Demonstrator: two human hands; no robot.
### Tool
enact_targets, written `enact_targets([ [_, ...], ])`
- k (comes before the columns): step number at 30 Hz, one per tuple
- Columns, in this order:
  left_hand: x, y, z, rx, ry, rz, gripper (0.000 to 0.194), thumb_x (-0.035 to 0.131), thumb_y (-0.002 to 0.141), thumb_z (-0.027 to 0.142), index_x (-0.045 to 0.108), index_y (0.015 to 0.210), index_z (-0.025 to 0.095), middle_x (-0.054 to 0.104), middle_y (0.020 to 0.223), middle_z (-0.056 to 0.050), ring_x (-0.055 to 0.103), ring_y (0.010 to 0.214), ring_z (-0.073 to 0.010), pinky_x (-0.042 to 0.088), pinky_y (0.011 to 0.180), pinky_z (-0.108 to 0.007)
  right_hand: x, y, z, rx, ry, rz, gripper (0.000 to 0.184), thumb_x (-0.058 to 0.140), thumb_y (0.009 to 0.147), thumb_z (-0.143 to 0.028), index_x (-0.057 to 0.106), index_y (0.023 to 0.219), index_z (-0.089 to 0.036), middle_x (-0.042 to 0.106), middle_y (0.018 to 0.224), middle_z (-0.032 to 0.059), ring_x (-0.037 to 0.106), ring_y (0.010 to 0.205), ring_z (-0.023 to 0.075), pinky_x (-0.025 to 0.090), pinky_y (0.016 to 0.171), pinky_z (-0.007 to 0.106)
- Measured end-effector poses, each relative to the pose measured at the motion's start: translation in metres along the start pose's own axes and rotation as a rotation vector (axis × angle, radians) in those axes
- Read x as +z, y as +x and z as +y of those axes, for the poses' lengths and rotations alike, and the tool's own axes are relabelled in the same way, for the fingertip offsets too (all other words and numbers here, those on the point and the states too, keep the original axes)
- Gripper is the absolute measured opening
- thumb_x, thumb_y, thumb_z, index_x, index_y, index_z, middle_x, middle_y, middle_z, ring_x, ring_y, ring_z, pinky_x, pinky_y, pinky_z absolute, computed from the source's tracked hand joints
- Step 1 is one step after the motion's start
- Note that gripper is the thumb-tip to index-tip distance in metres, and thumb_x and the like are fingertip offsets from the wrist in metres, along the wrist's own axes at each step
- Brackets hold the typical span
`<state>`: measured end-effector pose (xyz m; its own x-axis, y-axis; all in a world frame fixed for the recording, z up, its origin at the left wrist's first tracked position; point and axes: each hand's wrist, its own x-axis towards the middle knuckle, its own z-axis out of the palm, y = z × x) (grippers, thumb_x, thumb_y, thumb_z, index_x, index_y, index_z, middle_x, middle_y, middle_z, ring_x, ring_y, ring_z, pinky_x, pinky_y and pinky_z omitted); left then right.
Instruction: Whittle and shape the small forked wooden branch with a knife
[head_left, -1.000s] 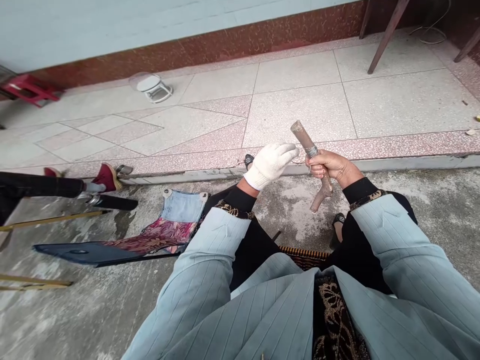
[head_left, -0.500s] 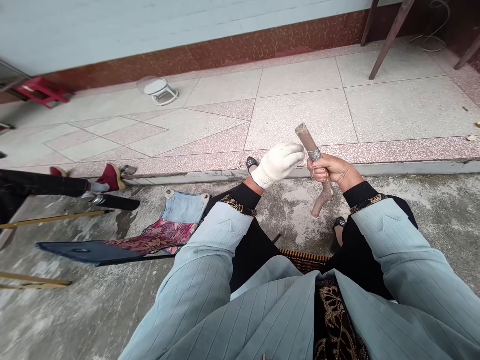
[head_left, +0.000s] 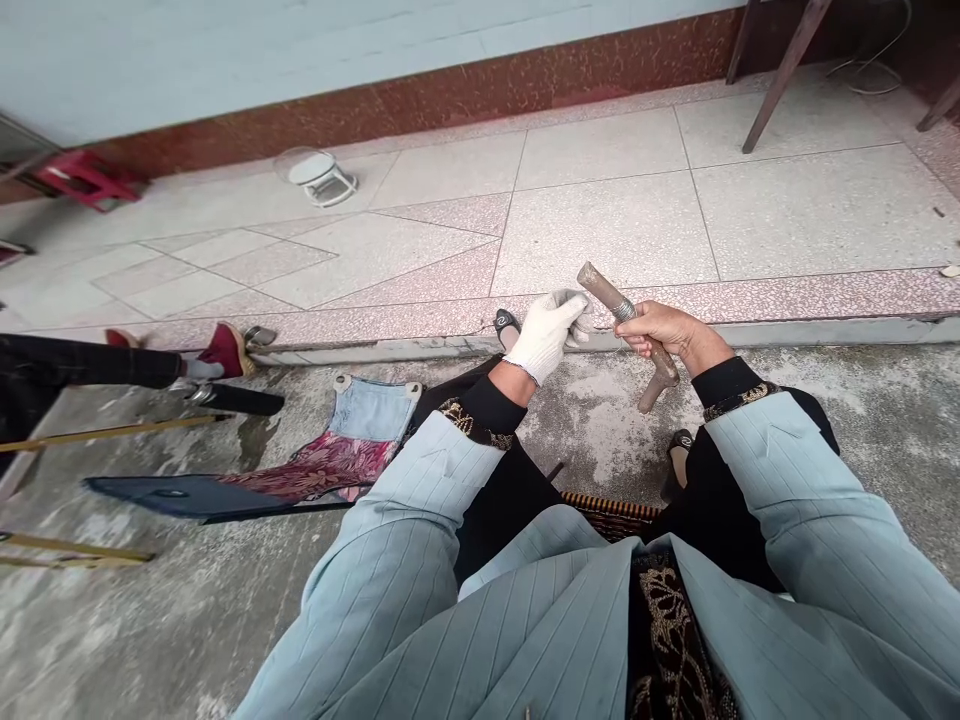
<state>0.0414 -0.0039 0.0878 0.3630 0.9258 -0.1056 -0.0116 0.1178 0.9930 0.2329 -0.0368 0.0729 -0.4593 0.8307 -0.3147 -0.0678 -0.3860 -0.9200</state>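
My right hand [head_left: 666, 328] is bare and wrapped round a short brown wooden stick [head_left: 600, 285], which slants up to the left and ends in a crooked fork at the bottom. Just above my fingers, several turns of thin silvery wire [head_left: 623, 310] circle the stick. My left hand [head_left: 547, 328] wears a white knitted glove and is held left of the stick, apart from it. Its fingers are curled with thumb and fingertips together; what they pinch, if anything, is too fine to make out.
Beyond my feet a low step [head_left: 450, 345] leads to a tiled floor. Left of me stands a cloth folding chair [head_left: 367, 415]. Another person's red shoe [head_left: 227, 350] and a black bottle [head_left: 244, 400] are farther left. A white stool [head_left: 322, 175] stands near the wall.
The stick has tilted further to the left, its top end lower and its forked end swung right. My gloved left hand has dropped slightly and its fingers have curled in more.
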Motion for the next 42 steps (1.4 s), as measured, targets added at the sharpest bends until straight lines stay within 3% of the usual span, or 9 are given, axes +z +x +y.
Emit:
enact_targets([
  [6, 0.004, 0.000, -0.009, -0.114, -0.333, 0.003, 0.031, 0.072, 0.065, 0.034, 0.051, 0.080, 0.017, 0.051, 0.060, 0.006, 0.048, 0.041, -0.0040, 0.032, 0.037, -0.016, -0.003, 0.002, 0.001, 0.029, 0.041, 0.021, 0.022, 0.070, 0.070, -0.021, 0.049, 0.066, -0.016, 0.040, 0.044, -0.0064, 0.034, 0.037, 0.0046, 0.033, 0.035, 0.017],
  [16, 0.007, -0.002, -0.015, -0.034, -0.394, 0.006, 0.021, 0.067, 0.072, 0.028, 0.054, 0.085, 0.017, 0.057, 0.064, 0.004, 0.055, 0.046, -0.0069, 0.042, 0.042, -0.020, -0.004, 0.006, 0.004, 0.012, 0.090, -0.012, 0.026, 0.066, 0.071, -0.019, 0.042, 0.061, -0.018, 0.036, 0.044, -0.0075, 0.031, 0.036, 0.0038, 0.031, 0.034, 0.016],
  [19, 0.000, -0.005, -0.017, 0.110, -0.231, -0.078, 0.025, 0.059, 0.077, 0.026, 0.057, 0.100, 0.018, 0.064, 0.077, 0.000, 0.063, 0.059, -0.0104, 0.051, 0.054, -0.024, -0.007, 0.006, 0.006, -0.012, 0.147, -0.067, 0.026, 0.063, 0.073, -0.019, 0.040, 0.059, -0.018, 0.033, 0.044, -0.0085, 0.030, 0.036, 0.0037, 0.032, 0.036, 0.016],
  [22, -0.013, -0.009, -0.016, 0.370, 0.117, -0.187, 0.041, 0.054, 0.079, 0.020, 0.054, 0.120, 0.019, 0.066, 0.097, -0.006, 0.066, 0.075, -0.0126, 0.055, 0.069, -0.029, -0.009, 0.005, 0.006, -0.048, 0.179, -0.137, 0.028, 0.061, 0.075, -0.021, 0.038, 0.058, -0.018, 0.031, 0.044, -0.0092, 0.027, 0.036, 0.0035, 0.032, 0.037, 0.016],
  [26, -0.028, -0.006, -0.003, 0.743, 0.643, -0.190, 0.037, 0.053, 0.084, 0.020, 0.060, 0.120, 0.020, 0.063, 0.113, -0.010, 0.061, 0.102, -0.0186, 0.048, 0.091, -0.037, -0.007, 0.005, 0.008, -0.092, 0.205, -0.243, 0.029, 0.060, 0.075, -0.022, 0.036, 0.060, -0.019, 0.028, 0.044, -0.0101, 0.023, 0.037, 0.0037, 0.031, 0.036, 0.016],
  [33, -0.036, 0.006, 0.027, 0.837, 0.902, -0.418, 0.027, 0.062, 0.080, 0.033, 0.070, 0.104, 0.022, 0.066, 0.109, -0.009, 0.061, 0.106, -0.0248, 0.045, 0.092, -0.041, -0.007, 0.009, 0.013, -0.051, 0.203, -0.265, 0.032, 0.063, 0.076, -0.025, 0.036, 0.060, -0.019, 0.028, 0.045, -0.0102, 0.024, 0.037, 0.0032, 0.031, 0.037, 0.016],
  [35, -0.037, 0.003, 0.030, 0.812, 0.924, -0.440, 0.023, 0.058, 0.082, 0.033, 0.071, 0.096, 0.020, 0.067, 0.105, -0.009, 0.062, 0.100, -0.0228, 0.046, 0.090, -0.039, -0.008, 0.006, 0.010, -0.040, 0.163, -0.208, 0.030, 0.064, 0.077, -0.025, 0.039, 0.062, -0.019, 0.031, 0.045, -0.0093, 0.027, 0.037, 0.0034, 0.031, 0.037, 0.016],
  [38, -0.039, -0.006, 0.028, 0.627, 0.865, -0.380, 0.027, 0.050, 0.086, 0.032, 0.071, 0.080, 0.017, 0.068, 0.093, -0.007, 0.063, 0.086, -0.0180, 0.048, 0.083, -0.033, -0.012, -0.001, 0.004, -0.033, 0.085, -0.084, 0.028, 0.067, 0.077, -0.025, 0.043, 0.064, -0.018, 0.037, 0.046, -0.0075, 0.031, 0.038, 0.0043, 0.033, 0.037, 0.017],
  [42, -0.041, -0.015, 0.019, 0.309, 0.491, -0.297, 0.035, 0.046, 0.085, 0.033, 0.066, 0.064, 0.013, 0.066, 0.071, -0.007, 0.061, 0.065, -0.0145, 0.049, 0.068, -0.028, -0.019, -0.008, 0.000, -0.063, -0.037, 0.003, 0.030, 0.070, 0.075, -0.026, 0.044, 0.062, -0.019, 0.039, 0.044, -0.0061, 0.033, 0.037, 0.0047, 0.032, 0.036, 0.018],
])
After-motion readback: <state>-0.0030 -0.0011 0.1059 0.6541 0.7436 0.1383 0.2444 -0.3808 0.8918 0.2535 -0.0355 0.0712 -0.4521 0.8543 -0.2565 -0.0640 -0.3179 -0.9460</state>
